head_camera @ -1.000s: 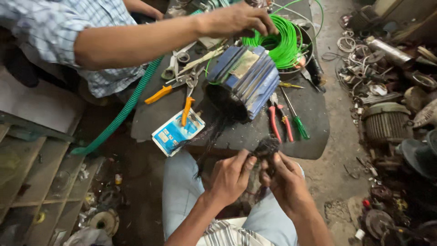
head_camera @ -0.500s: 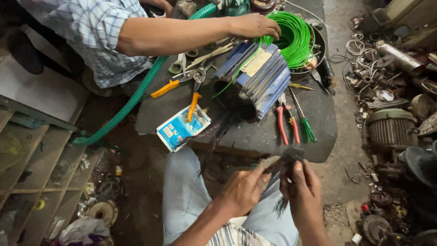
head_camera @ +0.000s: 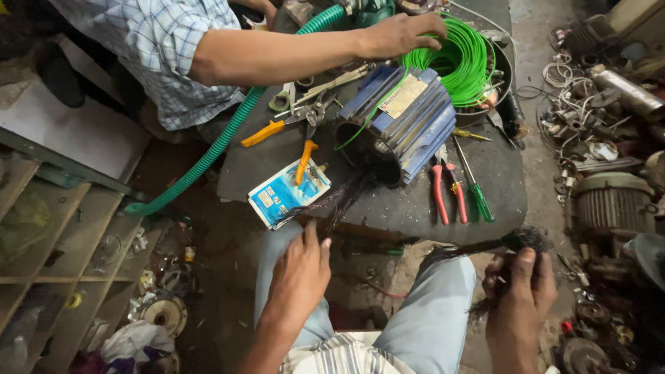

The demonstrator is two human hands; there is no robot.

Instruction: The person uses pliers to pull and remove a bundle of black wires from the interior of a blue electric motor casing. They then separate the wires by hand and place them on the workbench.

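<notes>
At the lower right, the right hand (head_camera: 521, 305) is clenched around a bundle of dark burnt winding wire (head_camera: 518, 244); the strands stick out above the fist and trail left, the fingertips are partly hidden in the tangle. Left hand (head_camera: 299, 273) sits over the knees with fingers loosely spread, holding nothing, tips just beside more dark wire strands (head_camera: 339, 201) hanging off the table edge. Whether it touches them is hard to tell. Those strands run up into the open end of a blue ribbed motor housing (head_camera: 405, 121) lying on its side on the dark round table (head_camera: 388, 208).

Table also carries red-handled pliers (head_camera: 443, 190), a green-handled screwdriver (head_camera: 474, 183), orange-handled pliers (head_camera: 305, 156) resting on a blue and white packet (head_camera: 280, 197), and scissors, partly overlapped. Another person's hand (head_camera: 398, 34) rests on a green wire coil (head_camera: 460, 62) at the far edge; their body is cut off by the frame top. A green corrugated hose (head_camera: 222, 138) drops to the floor.

Room: grimy workshop floor, wooden shelf compartments (head_camera: 48, 249) at left, scrap motor parts (head_camera: 609, 201) piled right, details murky.
</notes>
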